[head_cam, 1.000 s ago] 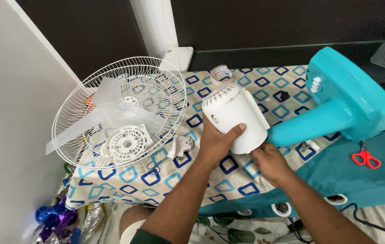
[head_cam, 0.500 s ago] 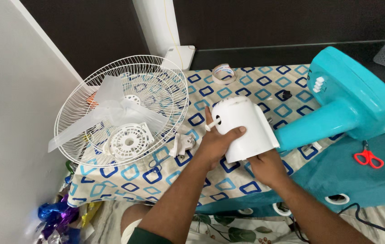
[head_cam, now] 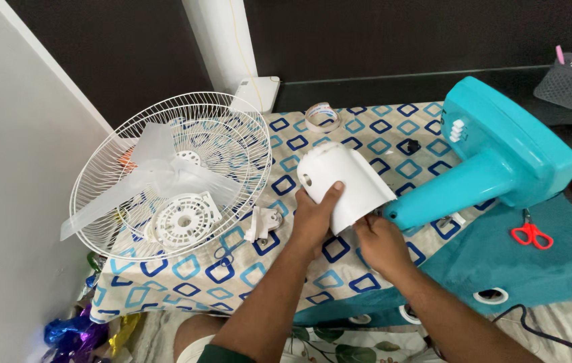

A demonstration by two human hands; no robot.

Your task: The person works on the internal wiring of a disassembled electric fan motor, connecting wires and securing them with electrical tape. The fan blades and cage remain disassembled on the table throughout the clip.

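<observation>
Rounded white motor cover [head_cam: 341, 181], tilted

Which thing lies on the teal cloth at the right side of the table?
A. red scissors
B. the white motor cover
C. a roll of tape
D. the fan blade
A: the red scissors lie on the teal cloth at the right; the tape roll sits on the patterned cloth, the blade rests in the grille, and the left hand holds the cover.
</observation>
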